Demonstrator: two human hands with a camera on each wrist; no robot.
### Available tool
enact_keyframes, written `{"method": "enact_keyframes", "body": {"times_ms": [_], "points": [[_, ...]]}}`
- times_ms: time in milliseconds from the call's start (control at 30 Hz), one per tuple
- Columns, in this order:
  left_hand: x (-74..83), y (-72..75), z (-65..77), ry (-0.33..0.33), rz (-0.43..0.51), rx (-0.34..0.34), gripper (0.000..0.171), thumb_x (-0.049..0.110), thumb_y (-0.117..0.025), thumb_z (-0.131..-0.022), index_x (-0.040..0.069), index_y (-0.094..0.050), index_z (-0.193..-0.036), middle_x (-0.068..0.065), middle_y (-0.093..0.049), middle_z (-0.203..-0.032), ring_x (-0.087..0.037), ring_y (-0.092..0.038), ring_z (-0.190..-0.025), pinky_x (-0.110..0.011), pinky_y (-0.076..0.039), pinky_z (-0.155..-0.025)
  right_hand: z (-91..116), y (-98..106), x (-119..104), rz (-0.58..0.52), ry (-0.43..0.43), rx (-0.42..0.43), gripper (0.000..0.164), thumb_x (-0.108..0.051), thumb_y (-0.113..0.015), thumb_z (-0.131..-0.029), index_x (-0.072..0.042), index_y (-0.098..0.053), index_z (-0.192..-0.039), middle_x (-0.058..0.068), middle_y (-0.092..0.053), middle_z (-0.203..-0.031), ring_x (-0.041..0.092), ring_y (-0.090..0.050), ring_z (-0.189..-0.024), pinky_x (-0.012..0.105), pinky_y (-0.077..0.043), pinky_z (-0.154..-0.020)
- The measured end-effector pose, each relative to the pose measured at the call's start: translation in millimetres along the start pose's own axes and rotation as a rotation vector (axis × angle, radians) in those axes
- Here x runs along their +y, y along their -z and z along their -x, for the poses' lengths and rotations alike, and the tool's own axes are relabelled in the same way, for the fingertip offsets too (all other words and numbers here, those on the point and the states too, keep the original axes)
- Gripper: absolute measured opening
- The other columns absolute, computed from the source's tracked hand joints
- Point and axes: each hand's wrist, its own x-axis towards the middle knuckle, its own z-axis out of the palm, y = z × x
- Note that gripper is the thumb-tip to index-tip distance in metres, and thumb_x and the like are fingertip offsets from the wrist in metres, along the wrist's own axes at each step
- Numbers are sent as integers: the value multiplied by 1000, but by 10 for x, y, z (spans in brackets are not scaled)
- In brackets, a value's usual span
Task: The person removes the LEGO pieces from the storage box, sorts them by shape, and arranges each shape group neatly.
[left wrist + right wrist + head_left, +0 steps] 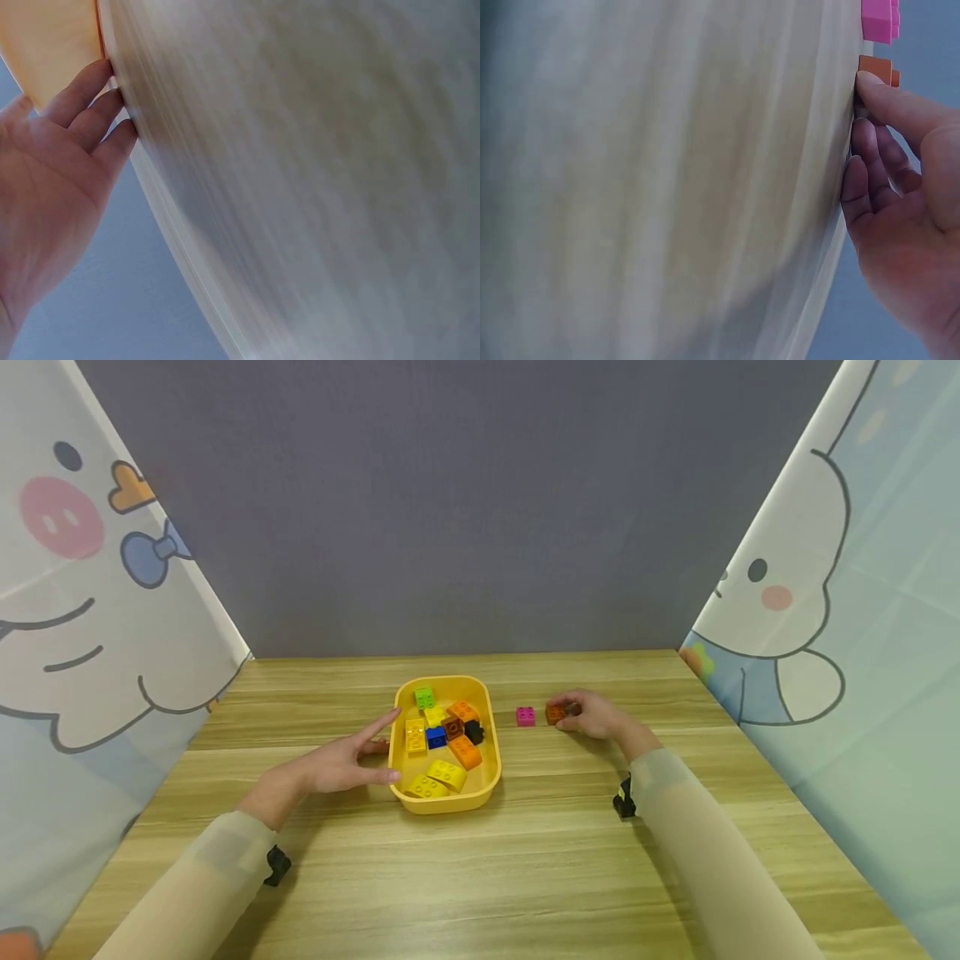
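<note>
My left hand (pixel 341 766) lies along the left side of a yellow plastic bin (pixel 448 806), fingers spread and thumb at its rim. In the left wrist view, three fingertips of that hand (pixel 56 169) meet the wooden tabletop beside the bin's wall. To the right of the bin, my right hand (pixel 596 716) pinches a brown toy building brick (pixel 555 714) on the table. The right wrist view has the thumb against the near side of this brick (pixel 874 69); its far side is hidden. A pink brick (pixel 526 717) sits just left of it, apart.
Inside the bin lie several loose bricks, among them a green one (pixel 424 697), a blue one (pixel 436 737), a black piece (pixel 474 732) and curved yellow ones (pixel 447 774). A grey panel (pixel 465 510) stands behind the wooden table (pixel 450 885), with printed cloth on both sides.
</note>
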Motion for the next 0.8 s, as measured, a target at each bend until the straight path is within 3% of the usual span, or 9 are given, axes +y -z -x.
{"method": "enact_keyframes", "body": {"times_ms": [800], "points": [[-9, 4, 5, 3, 3, -4, 102, 65, -72, -85, 56, 0, -158, -15, -45, -158, -41, -38, -148, -74, -22, -116, 10, -14, -11, -18, -16, -16, 49, -12, -70, -97, -6, -55, -144, 21, -60, -133, 36, -61, -120, 51, -50, -105]]}}
